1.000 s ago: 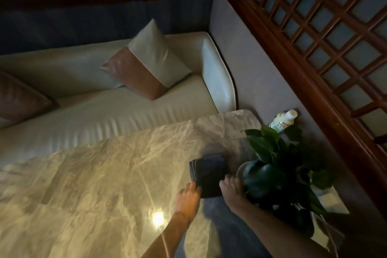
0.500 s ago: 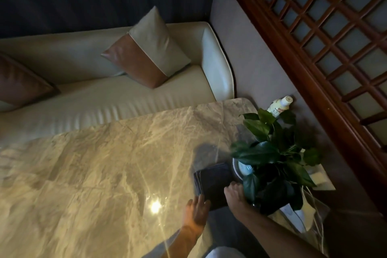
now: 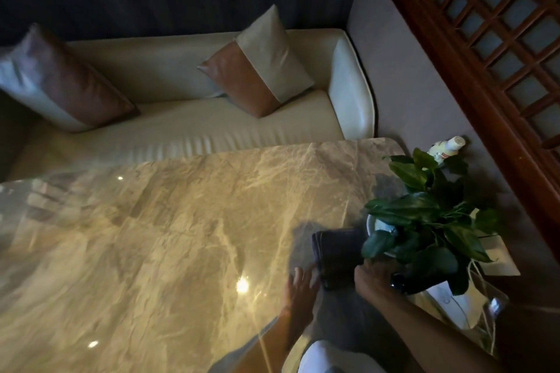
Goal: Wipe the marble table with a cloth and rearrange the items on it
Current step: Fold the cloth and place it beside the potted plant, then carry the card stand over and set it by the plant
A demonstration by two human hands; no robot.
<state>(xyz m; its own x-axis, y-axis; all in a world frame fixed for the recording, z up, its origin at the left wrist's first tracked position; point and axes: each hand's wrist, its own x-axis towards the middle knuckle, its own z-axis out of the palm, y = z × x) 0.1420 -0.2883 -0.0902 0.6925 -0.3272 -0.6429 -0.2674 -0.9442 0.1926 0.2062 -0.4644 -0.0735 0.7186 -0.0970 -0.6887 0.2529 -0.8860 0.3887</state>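
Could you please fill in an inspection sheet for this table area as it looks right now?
Surface: marble table, glossy, with lamp reflections; mostly bare.
Job's things: dark folded cloth lies flat near the table's right end, beside the potted plant.
Clutter: white bottle behind the plant, off the table's far right corner.
Hands: left hand flat at the cloth's near left corner; right hand at its near right edge, under the leaves. Grip unclear for both.
Cables: thin cords hang by the table's right edge, below the plant.
Surroundings: cream sofa with two cushions behind the table; wooden lattice screen at right.
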